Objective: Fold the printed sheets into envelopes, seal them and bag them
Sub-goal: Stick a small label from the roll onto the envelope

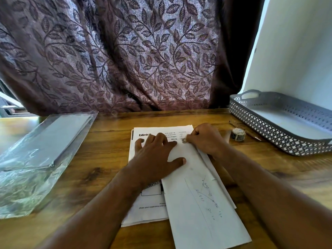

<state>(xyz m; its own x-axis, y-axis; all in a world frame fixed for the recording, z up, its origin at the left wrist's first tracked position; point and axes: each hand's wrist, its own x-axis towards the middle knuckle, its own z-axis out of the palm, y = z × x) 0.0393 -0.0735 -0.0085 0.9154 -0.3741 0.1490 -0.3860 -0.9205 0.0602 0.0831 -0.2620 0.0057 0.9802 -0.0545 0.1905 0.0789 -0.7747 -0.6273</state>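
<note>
Two hands at work on the table (100, 159). The left hand (158, 150) lies flat, fingers spread, pinning the folded sheet (201, 194) atop the printed stack (143, 209). The right hand (204, 139) is curled, fingertips pinching a small scrap (184, 140) at the fold's top edge, likely tape. This looks like sealing. The next move calls for pressing it flat. The tape roll (238, 133) sits just beside.
</note>
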